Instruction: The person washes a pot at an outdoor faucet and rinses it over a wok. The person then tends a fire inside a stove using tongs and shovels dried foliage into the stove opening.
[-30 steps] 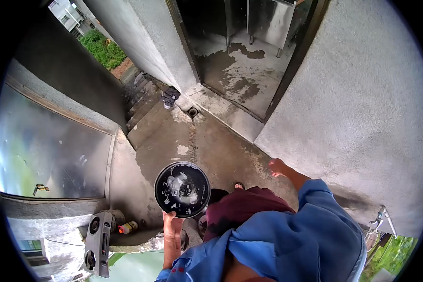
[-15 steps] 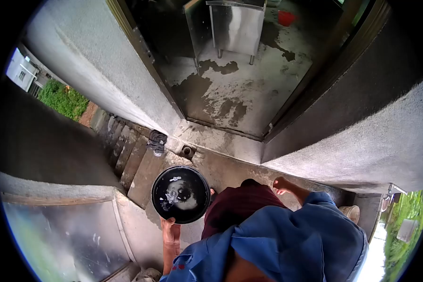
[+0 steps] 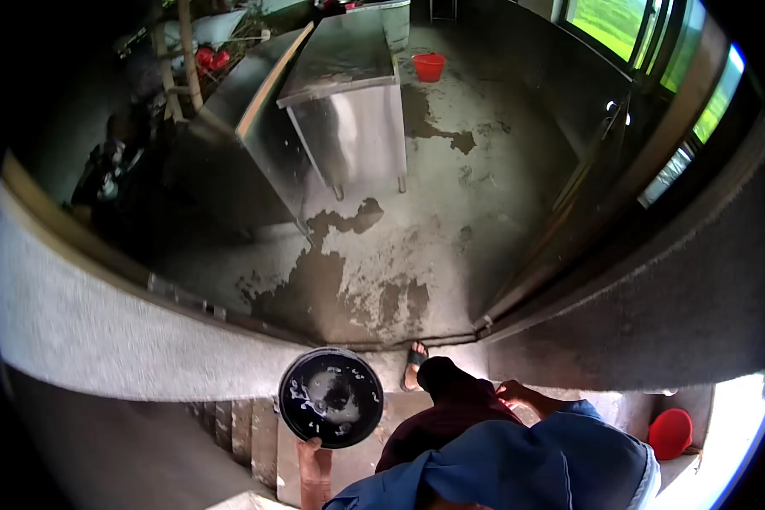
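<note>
A round black basin (image 3: 331, 398) hangs at my left side, with water and white, foam-like patches inside. My left hand (image 3: 311, 449) grips its near rim, thumb over the edge and the other fingers hidden beneath. On the other side, my right hand (image 3: 510, 392) is beside my maroon-clad leg (image 3: 450, 416), its fingers loosely curled with nothing visible in them. My sandalled foot (image 3: 416, 365) is at the doorway's threshold.
Beyond the doorway, a metal cabinet (image 3: 348, 127) and a red bucket (image 3: 428, 67) stand on a concrete floor with wet patches (image 3: 306, 289). Steps (image 3: 240, 429) descend at the left. A red container (image 3: 671, 433) is at the right, past the wall (image 3: 637, 340).
My view has turned and moved toward the doorway, so more of the room shows. The basin has come along in my left hand, its water shifting. One foot has come forward to the threshold.
</note>
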Demonstrator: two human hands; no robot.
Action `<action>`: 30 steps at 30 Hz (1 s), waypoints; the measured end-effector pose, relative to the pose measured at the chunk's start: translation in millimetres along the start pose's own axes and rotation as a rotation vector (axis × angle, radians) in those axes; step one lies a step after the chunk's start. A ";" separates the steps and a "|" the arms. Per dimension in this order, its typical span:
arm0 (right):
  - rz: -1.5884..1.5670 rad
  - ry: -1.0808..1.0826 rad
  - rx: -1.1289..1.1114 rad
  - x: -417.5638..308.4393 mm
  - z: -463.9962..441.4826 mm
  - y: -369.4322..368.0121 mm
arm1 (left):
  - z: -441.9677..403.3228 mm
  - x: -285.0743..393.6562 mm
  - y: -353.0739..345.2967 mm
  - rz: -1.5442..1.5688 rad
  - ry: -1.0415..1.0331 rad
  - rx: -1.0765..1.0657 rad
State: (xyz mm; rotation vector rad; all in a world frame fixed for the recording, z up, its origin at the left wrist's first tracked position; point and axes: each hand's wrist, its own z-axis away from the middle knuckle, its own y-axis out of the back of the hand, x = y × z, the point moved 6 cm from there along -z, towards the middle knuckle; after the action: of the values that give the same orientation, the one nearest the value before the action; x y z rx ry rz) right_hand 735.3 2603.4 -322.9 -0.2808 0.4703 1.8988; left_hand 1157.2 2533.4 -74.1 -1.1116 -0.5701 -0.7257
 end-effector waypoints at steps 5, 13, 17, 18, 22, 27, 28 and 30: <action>0.484 0.290 0.200 -117.3 -59.9 53.1 | -94.1 10.2 -61.0 -0.071 0.146 -0.129; -0.245 0.304 0.180 -308.6 -91.1 131.2 | -256.8 -11.7 -150.5 -0.127 0.438 -0.209; -0.360 0.366 0.122 -335.8 -112.6 178.9 | -333.7 -23.8 -236.2 -0.150 0.462 -0.396; -0.429 0.365 0.140 -326.1 -121.7 191.4 | -349.7 -25.8 -259.6 -0.159 0.471 -0.464; -0.467 -0.032 0.348 -216.3 -149.4 261.5 | -437.1 -41.8 -358.7 -0.313 0.516 -0.587; -0.430 -0.280 0.312 -184.1 -76.6 275.2 | -529.0 -88.9 -438.9 -0.250 0.622 -0.725; -0.634 -0.310 0.419 -165.1 -77.7 276.9 | -548.3 -101.5 -450.5 -0.273 0.674 -0.736; -0.848 -0.351 0.526 -147.8 -91.9 269.2 | -584.6 -122.6 -475.4 -0.286 0.744 -0.700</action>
State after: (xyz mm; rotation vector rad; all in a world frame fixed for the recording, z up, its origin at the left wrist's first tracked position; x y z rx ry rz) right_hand 536.4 2353.6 -293.8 0.1880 0.4884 0.9224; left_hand 746.5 1890.0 -85.5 -1.2821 0.1973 -1.5708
